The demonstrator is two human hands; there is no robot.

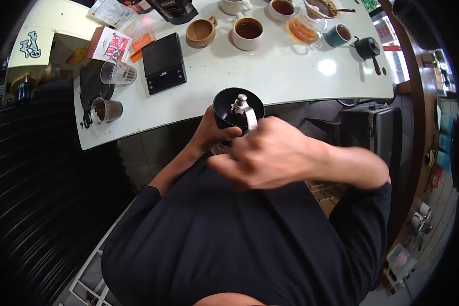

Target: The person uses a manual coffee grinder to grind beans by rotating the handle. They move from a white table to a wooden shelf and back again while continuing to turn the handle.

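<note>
Gripping the black grinder (228,109) just off the surface's (270,76) near edge, the left hand (209,133) steadies it upright; right hand (270,153) fingers clench its crank (246,113) above.

Not much writing is showing clearly here. A red and white box (108,45) is sitting near the left edge of the tabletop (270,76), and big letters are running across it, but they are too blurry to spell. A cream machine (33,48) at the left end of the tabletop is wearing a dark, curly logo, and its letters cannot be made out either. A black bag (172,9) at the far edge is showing small white letters, too small to read. A red sign (383,31) past the right end of the tabletop is also too blurry.
</note>
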